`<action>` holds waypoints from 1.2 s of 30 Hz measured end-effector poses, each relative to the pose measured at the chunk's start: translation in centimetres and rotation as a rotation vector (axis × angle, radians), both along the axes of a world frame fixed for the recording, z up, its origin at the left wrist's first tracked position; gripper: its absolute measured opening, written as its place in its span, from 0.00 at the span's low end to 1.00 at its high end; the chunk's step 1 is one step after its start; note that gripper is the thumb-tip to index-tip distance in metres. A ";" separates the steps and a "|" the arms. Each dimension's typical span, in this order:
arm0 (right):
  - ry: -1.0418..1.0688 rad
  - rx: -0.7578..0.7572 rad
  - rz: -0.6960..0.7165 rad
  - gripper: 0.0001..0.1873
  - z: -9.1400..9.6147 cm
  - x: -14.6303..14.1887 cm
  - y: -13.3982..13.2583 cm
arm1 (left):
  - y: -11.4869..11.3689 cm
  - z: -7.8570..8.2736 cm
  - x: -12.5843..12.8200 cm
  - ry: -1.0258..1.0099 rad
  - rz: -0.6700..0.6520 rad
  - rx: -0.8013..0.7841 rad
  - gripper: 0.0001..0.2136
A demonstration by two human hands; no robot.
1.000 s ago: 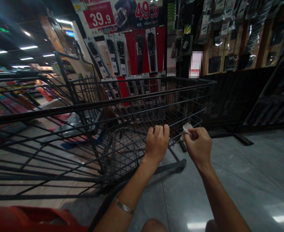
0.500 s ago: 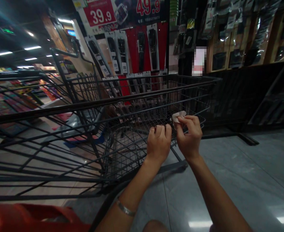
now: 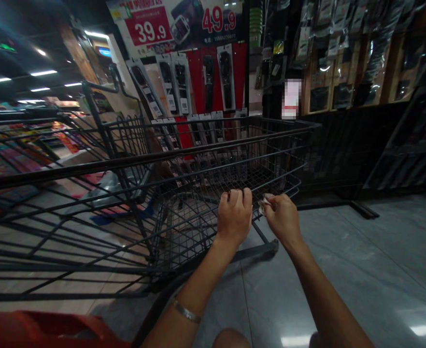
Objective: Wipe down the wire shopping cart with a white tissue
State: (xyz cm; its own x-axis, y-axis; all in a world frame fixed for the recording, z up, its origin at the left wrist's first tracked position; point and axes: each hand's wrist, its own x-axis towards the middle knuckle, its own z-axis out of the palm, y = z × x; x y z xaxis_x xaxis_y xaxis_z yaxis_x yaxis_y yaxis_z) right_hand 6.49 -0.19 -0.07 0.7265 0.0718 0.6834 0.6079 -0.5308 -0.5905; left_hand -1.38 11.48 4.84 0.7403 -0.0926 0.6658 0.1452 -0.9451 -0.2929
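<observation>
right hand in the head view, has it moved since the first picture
Yes: judged against the shopping cart, the right hand has shifted left, closer to the left hand.

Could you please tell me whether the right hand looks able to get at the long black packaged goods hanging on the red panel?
Probably not from here: the dark metal wire shopping cart stands between the right hand and those packaged goods, and that hand pinches a crumpled white wad.

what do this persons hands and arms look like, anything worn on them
The left hand and right hand are ungloved, with no sleeves in view. A silver-coloured bracelet circles the left forearm. Rings: too unclear to tell.
</observation>
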 end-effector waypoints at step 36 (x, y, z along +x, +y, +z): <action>-0.087 0.084 -0.116 0.09 -1.0 1.1 0.1 | 0.0 -0.4 0.3 -0.026 -0.026 -0.014 0.19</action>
State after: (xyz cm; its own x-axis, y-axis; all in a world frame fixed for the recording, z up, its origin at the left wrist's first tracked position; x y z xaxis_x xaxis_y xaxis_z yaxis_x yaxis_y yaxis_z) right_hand 7.60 -0.06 -1.07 0.6647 -0.0699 0.7439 0.5957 -0.5513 -0.5841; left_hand -1.06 11.48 4.42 0.7200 -0.1021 0.6865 0.1280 -0.9526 -0.2760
